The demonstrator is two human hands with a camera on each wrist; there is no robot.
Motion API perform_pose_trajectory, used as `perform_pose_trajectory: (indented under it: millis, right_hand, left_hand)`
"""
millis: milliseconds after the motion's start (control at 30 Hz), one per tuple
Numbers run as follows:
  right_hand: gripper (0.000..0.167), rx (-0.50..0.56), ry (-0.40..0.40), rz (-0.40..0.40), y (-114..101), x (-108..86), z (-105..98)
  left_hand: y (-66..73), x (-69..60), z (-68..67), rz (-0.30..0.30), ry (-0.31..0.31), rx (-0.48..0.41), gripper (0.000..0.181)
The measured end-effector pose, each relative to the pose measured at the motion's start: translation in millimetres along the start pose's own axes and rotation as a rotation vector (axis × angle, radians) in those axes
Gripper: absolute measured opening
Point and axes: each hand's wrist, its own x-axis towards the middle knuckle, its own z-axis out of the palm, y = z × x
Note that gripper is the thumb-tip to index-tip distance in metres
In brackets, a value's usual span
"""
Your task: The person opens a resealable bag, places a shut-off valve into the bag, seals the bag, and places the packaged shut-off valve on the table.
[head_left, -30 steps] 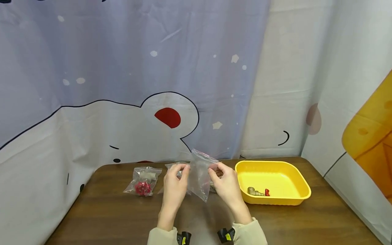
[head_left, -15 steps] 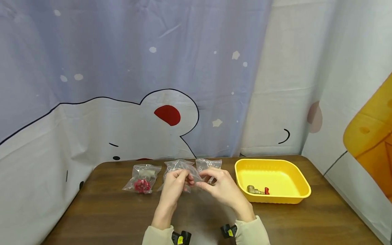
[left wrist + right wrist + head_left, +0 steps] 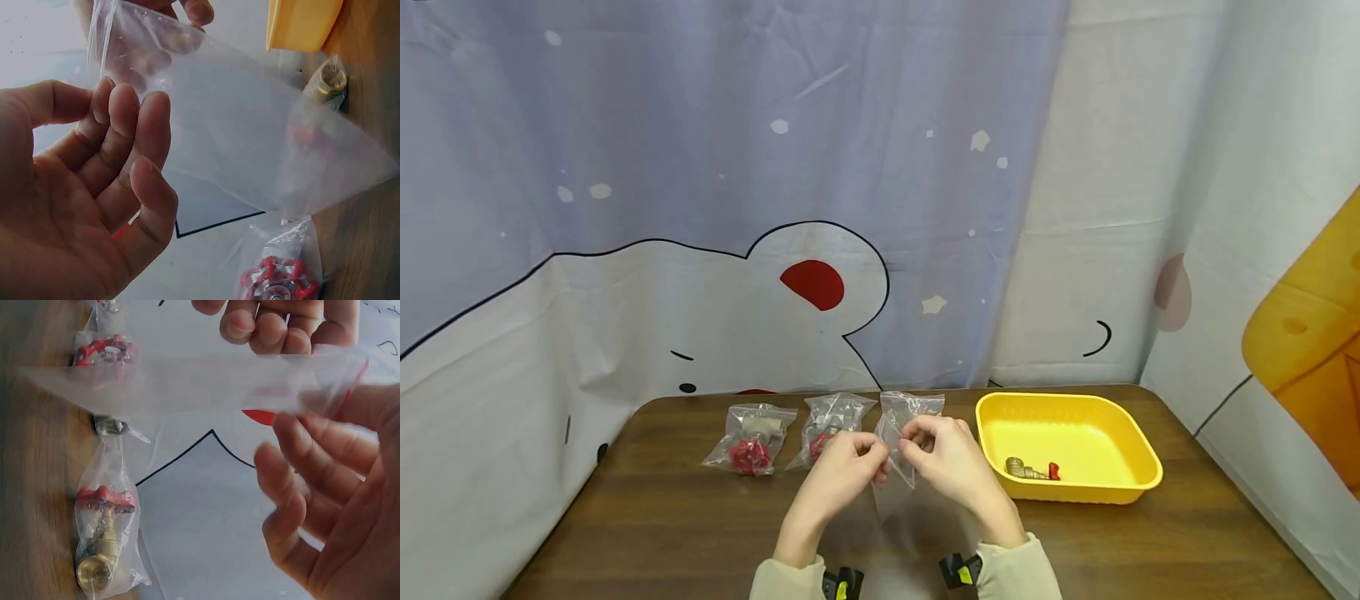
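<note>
A clear zip bag (image 3: 250,125) hangs flat between my two hands, and nothing shows inside it. My left hand (image 3: 842,471) pinches its zip edge between thumb and index finger, the other fingers loosely bent. At the same top edge, by the red zip line, my right hand (image 3: 337,500) pinches it with thumb and fingertip. Behind the hands stand bagged valves: one with a red handwheel (image 3: 751,442) at left, another (image 3: 835,417) in the middle, and a brass one (image 3: 103,540) at right, its bag partly hidden in the head view.
A yellow tray (image 3: 1097,450) sits on the right of the wooden table (image 3: 647,517), holding a brass valve (image 3: 1026,469) with a red handle near its front wall. A printed curtain (image 3: 700,192) hangs behind the table's back edge.
The bag was held up and spread, then drawn lower and bunched between the fingers; now it hangs down beside the right fingers. The hands have come closer together. Tray and bagged valves stay put.
</note>
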Motion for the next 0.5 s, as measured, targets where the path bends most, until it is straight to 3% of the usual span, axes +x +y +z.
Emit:
perform_pose_trajectory:
  millis: [200, 367, 500]
  right_hand:
    - [0.01, -0.029, 0.064, 0.074, 8.0, -0.2, -1.5]
    - [0.008, 0.08, 0.061, 0.156, 14.6, -0.8, -7.8]
    - [0.009, 0.121, 0.07, 0.169, 17.9, -0.6, -11.5]
  left_hand:
    - [3.4, -1.3, 0.3, -0.014, -0.009, 0.013, 0.025]
    - [6.5, -3.3, -3.5, -0.02, 0.028, 0.077, 0.027]
    - [7.7, -3.8, -6.2, -0.021, 0.05, 0.143, 0.029]
